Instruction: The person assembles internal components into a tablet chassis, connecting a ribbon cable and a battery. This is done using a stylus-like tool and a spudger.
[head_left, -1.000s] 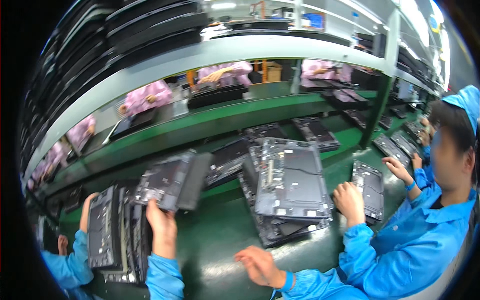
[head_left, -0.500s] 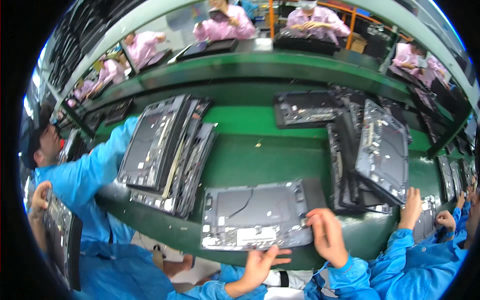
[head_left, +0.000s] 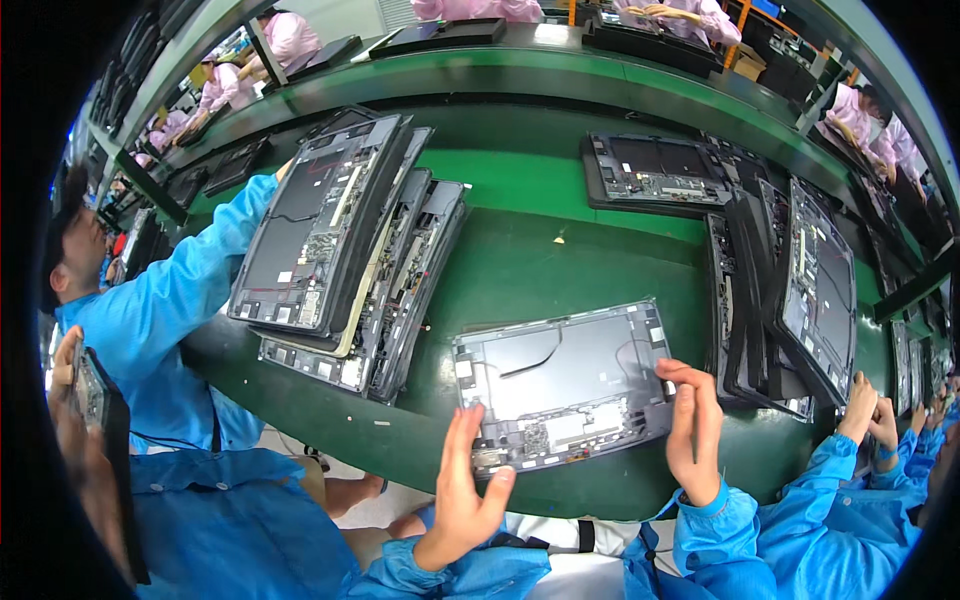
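While the grey panel chassis [head_left: 565, 385] lies flat on the green bench [head_left: 520, 250], near edge toward me, I record both hands at its borders: the left hand [head_left: 465, 490] stands edge-on at the near-left corner, fingers straight and together, thumb spread, touching the frame but clasping nothing; the right hand [head_left: 692, 425] is at the right edge, fingers lightly curled against the rim, with no firm grasp that I can confirm. Compared with half a second ago, the chassis sits further right and slightly turned, and both hands have closed in on its sides, the left risen from below the bench edge to the corner. My judgement is that the unit is being squared up for work. A leaning stack of similar chassis [head_left: 340, 240] stands to the far left, a second stack [head_left: 800, 290] to the right. A co-worker's blue sleeve [head_left: 190, 290] reaches to the left stack.
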